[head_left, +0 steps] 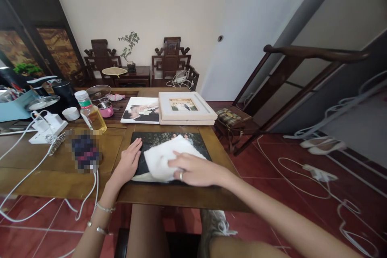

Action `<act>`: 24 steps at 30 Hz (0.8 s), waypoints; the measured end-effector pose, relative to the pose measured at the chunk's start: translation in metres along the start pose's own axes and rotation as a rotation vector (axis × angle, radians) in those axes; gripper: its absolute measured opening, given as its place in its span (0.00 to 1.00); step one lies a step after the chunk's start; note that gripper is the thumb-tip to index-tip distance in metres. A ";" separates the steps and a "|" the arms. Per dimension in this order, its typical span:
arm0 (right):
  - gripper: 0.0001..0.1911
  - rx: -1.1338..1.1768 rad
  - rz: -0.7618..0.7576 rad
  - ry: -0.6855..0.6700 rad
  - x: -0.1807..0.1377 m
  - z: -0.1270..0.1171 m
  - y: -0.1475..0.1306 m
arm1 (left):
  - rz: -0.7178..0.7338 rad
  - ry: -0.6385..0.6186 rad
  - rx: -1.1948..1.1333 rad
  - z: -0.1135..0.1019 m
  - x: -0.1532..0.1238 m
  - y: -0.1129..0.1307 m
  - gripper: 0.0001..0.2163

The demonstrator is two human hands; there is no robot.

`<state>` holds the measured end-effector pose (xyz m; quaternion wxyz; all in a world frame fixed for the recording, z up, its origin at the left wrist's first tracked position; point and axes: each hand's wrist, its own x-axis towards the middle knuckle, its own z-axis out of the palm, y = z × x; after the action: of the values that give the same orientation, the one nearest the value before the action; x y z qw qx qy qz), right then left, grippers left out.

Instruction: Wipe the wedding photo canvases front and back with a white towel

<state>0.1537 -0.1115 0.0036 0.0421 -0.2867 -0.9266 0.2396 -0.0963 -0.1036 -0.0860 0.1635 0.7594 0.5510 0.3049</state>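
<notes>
A dark photo panel (146,139), maybe an album cover, lies flat on the wooden table in front of me, with people pictured near its far edge. On top of it is a fluffy white cloth (160,159) that covers much of its middle. My right hand (190,167), with a ring on one finger, presses and grips the cloth from the right. Fingers stretched out, my left hand (130,159) rests flat on the panel's left edge. A pale strip shows along the panel's near left side.
Behind the panel are a photo book (140,115) and framed pictures (205,109). To the left stand a bottle of yellow liquid (92,113), a pink cup (105,111), a white bowl (71,113) and a power strip (50,127) with trailing cables. A wooden chair (281,64) stands right.
</notes>
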 end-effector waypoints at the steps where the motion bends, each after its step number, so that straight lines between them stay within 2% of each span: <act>1: 0.08 -0.018 0.050 0.038 0.007 -0.002 0.011 | -0.001 -0.001 0.000 0.000 0.000 0.000 0.19; 5: 0.10 -0.099 0.217 0.226 0.046 -0.003 0.040 | -0.002 0.006 -0.014 -0.001 0.000 0.000 0.19; 9: 0.14 -0.135 0.193 0.292 0.076 0.013 0.025 | -0.010 0.059 -0.084 -0.005 0.000 0.006 0.20; 11: 0.14 -0.139 0.108 0.267 0.078 0.024 0.007 | -0.022 0.141 -0.144 -0.009 0.000 0.010 0.20; 14: 0.11 -0.093 -0.083 0.152 0.060 0.034 -0.020 | -0.050 0.255 -0.201 -0.013 -0.001 0.015 0.21; 16: 0.09 -0.040 -0.187 0.065 0.042 0.034 -0.032 | -0.055 0.265 -0.199 -0.013 -0.002 0.016 0.21; 18: 0.07 0.002 -0.215 0.012 0.026 0.028 -0.036 | -0.050 0.228 -0.175 -0.012 -0.002 0.016 0.21; 21: 0.06 0.024 -0.079 0.020 0.013 0.017 -0.022 | -0.016 0.135 -0.117 -0.008 -0.002 0.013 0.20; 24: 0.07 0.002 0.138 0.135 0.019 0.006 0.006 | 0.031 0.068 -0.057 -0.006 -0.003 0.011 0.18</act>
<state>0.1399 -0.0991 -0.0060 0.0880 -0.3655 -0.8994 0.2228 -0.0922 -0.1106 -0.0755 0.1613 0.7522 0.5354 0.3487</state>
